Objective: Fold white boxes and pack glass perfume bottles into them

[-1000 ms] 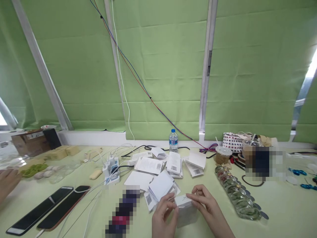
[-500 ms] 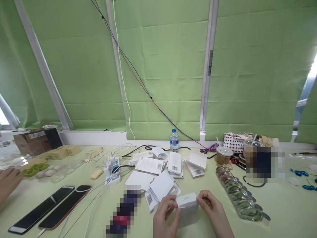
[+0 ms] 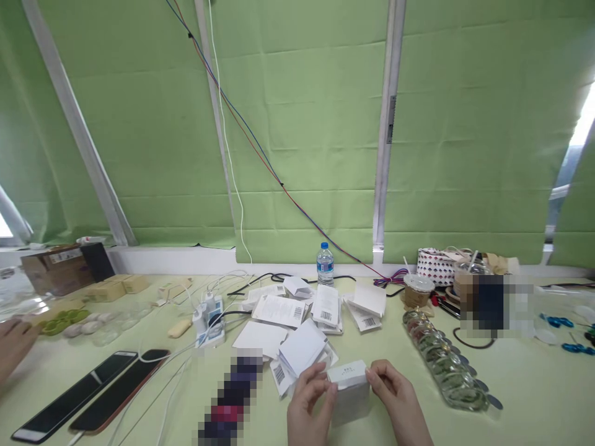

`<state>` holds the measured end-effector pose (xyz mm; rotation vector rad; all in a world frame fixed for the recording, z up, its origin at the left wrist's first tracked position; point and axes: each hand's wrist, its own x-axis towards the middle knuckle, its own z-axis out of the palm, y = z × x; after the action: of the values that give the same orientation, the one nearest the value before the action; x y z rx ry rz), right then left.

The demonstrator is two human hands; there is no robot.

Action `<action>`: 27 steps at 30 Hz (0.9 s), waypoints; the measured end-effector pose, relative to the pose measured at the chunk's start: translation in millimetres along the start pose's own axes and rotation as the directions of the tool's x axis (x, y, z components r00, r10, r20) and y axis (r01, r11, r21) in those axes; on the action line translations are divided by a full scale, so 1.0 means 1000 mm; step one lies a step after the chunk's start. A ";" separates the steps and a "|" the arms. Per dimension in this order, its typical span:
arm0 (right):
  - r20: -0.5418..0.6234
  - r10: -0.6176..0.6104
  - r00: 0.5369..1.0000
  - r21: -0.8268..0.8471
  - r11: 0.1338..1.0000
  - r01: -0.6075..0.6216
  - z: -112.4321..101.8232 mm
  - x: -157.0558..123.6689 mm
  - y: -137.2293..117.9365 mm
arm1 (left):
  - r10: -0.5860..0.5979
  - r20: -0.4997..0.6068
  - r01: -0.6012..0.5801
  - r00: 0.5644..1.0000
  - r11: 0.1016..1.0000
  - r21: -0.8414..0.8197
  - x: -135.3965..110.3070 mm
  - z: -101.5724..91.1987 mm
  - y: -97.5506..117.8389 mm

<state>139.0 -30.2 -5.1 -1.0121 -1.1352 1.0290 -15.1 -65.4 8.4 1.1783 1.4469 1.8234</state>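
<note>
A small white box (image 3: 350, 399) stands upright at the front of the table, with a few printed marks on its top face. My left hand (image 3: 310, 401) grips its left side between thumb and fingers. At the top right corner, my right hand (image 3: 394, 396) pinches the edge with its fingers closed. Just behind the box lies a loose pile of flattened white cartons (image 3: 303, 348), some showing barcodes. The lower part of the box is partly in shade.
Two phones (image 3: 116, 390) and white cables lie at left, near a power strip (image 3: 210, 322). A water bottle (image 3: 325, 265) stands behind the cartons. Clear round packages (image 3: 446, 362) line the right. Another person's hand (image 3: 16, 344) is at the far left, beside green molds (image 3: 62, 321).
The view has shifted very slightly. Both hands keep their hold on the white box, and the right hand sits a little lower and further left in the picture.
</note>
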 end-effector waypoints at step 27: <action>0.068 0.032 0.997 0.122 0.992 -0.040 0.002 -0.004 -0.014 | 0.086 0.184 -0.093 0.979 0.995 0.028 0.005 -0.007 0.007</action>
<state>138.5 -37.1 8.0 -0.9086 -1.0959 1.1546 -22.7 -66.5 16.6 1.4111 1.3478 1.7028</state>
